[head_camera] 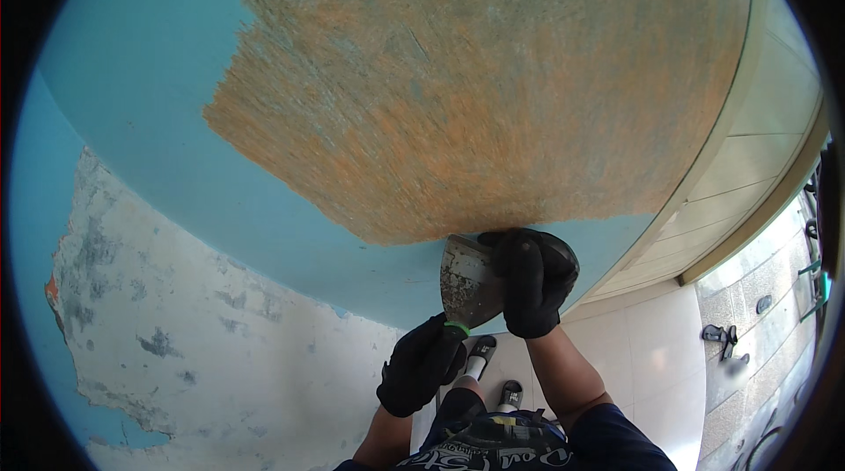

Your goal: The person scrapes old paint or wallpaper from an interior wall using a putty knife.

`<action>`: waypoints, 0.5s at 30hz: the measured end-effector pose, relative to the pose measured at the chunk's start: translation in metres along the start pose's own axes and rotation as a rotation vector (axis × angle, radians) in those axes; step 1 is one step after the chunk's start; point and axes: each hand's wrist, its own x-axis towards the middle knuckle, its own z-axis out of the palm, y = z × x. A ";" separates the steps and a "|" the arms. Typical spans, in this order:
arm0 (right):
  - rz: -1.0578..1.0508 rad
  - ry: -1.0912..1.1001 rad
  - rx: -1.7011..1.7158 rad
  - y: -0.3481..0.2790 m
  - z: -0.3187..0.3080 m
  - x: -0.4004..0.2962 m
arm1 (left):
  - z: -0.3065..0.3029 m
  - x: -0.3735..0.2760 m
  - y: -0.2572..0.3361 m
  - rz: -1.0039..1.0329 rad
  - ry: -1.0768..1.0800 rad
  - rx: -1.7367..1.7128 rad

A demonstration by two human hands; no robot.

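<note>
My left hand [422, 365], in a black glove, grips the dark handle of a wide scraper with a green collar. The scraper's metal blade [470, 279] is stained and points up towards the painted wall. My right hand [536, 279], also gloved in black, is closed at the right side of the blade, against the blue paint; whether it holds something is hidden. Both hands are at the lower edge of a large scraped patch [462, 108], orange-brown with grey streaks. Blue paint [152, 75] borders the patch on the left and below.
At the lower left, another wall face [231, 339] shows bare whitish-grey plaster with ragged blue edges. A cream panelled surface [746, 167] is on the right. Below are a tiled floor [620, 352] and my feet in dark slides; loose footwear [719, 339] lies on the paving at right.
</note>
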 end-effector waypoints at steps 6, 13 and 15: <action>0.033 0.099 -0.031 -0.006 0.010 0.000 | -0.009 0.010 0.014 -0.025 -0.040 0.103; 0.052 0.024 0.300 0.007 -0.008 0.004 | -0.003 0.001 0.004 0.113 -0.053 0.249; 0.039 -0.005 0.271 0.006 -0.009 0.003 | -0.001 -0.002 0.003 0.299 -0.008 0.399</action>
